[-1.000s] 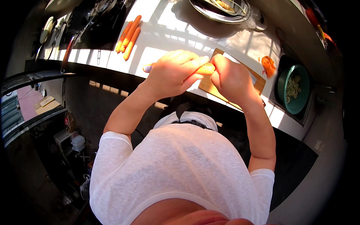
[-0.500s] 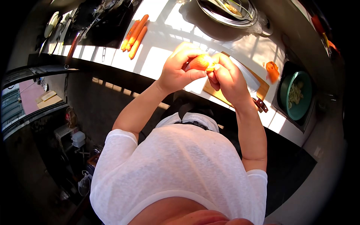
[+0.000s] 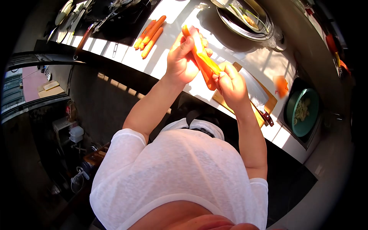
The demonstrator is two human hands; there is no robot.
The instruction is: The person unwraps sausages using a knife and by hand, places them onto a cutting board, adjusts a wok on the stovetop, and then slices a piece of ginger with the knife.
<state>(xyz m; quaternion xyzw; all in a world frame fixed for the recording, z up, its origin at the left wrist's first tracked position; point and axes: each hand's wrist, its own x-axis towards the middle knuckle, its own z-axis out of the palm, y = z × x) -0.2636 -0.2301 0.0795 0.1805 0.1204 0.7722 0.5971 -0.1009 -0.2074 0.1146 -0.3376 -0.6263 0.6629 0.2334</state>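
Observation:
My left hand [image 3: 183, 59] is wrapped round a pinkish sausage [image 3: 195, 37] whose bright orange casing [image 3: 207, 69] hangs partly loose. The lower end of that casing is pinched between the fingertips of my right hand [image 3: 232, 86]. Both hands are above the white counter, in front of a wooden cutting board [image 3: 271, 101]. On the board lies a broad knife [image 3: 256, 92] with a dark red handle at its near right end. Several orange sausages [image 3: 152, 34] lie together on the counter to the left, beyond my left hand.
A crumpled orange casing [image 3: 281, 86] sits right of the board. Farther right, a green bowl [image 3: 303, 126] with pale chopped pieces stands in the sink. Stacked metal dishes [image 3: 268, 35] with food and green stalks are at the back. A pan handle [image 3: 83, 42] projects over the counter's left edge.
The hands have moved apart vertically, my left one up and away. Orange casing that was bunched between them is now stretched out, showing the pinkish sausage. The view has shifted slightly.

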